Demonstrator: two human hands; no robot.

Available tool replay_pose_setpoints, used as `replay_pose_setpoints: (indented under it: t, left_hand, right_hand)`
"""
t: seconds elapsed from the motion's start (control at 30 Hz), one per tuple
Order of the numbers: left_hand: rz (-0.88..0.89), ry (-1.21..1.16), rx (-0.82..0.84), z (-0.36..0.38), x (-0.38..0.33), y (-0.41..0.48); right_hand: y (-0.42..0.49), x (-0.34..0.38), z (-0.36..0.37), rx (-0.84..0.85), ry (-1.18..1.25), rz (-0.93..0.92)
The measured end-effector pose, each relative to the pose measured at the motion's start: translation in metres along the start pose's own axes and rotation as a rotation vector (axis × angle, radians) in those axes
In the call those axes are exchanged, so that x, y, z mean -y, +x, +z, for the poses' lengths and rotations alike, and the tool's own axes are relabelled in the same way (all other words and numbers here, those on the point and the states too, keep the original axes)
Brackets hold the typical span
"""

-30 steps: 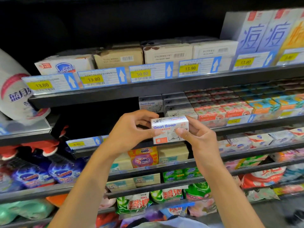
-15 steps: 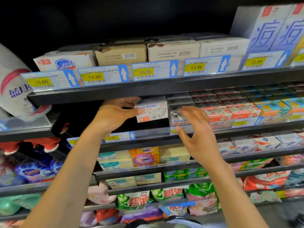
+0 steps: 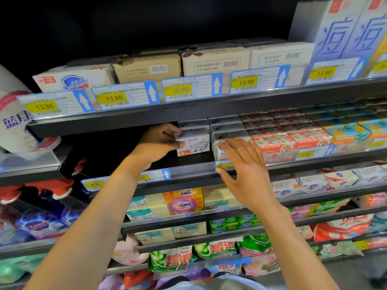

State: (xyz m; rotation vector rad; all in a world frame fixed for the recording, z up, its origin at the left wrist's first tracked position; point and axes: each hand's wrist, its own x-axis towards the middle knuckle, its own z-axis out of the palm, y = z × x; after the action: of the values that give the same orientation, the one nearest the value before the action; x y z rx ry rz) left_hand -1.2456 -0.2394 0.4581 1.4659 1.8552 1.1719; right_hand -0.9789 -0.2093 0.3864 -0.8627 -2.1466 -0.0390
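Shelf (image 3: 194, 168): being stocked; a placing step is judged to be in hand.
Right hand (image 3: 247, 164): being held open, fingers spread, before the neighbouring stack (image 3: 228, 130) on the shelf; contact cannot be told.
Left hand (image 3: 159, 143): being curled round the box's left end.
Goat Soap box (image 3: 193, 144): being set on the shelf's left part, beside the stack; squaring and release are probably being called for next.
Hidden: the stack's front label is being covered by fingers.

One head-worn wide view faces the shelves (image 3: 209, 110) squarely; close up, tilted slightly downward
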Motion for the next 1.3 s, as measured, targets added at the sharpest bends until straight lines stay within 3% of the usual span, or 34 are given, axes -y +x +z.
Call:
replay_pose_setpoints:
  t: [0.43, 0.77, 0.9, 1.03, 1.3]
  left_hand:
    - [0.102, 0.271, -0.098, 0.012, -0.004, 0.010]
    - [0.015, 0.303, -0.059, 0.012, -0.008, -0.006]
    - [0.072, 0.613, -0.076, 0.015, -0.018, -0.044]
    - [0.298, 0.756, -0.197, 0.031, -0.027, -0.101]
    - [0.144, 0.740, -0.005, 0.073, 0.006, -0.205]
  right_hand:
    - [-0.002, 0.002, 0.003, -0.031, -0.013, 0.002]
    - [-0.001, 0.004, -0.012, 0.108, -0.042, 0.008]
    - [-0.001, 0.010, -0.025, 0.138, -0.013, 0.031]
    - [-0.020, 0.016, -0.037, 0.098, 0.000, 0.060]
    - [-0.109, 0.014, -0.054, 0.349, -0.039, 0.183]
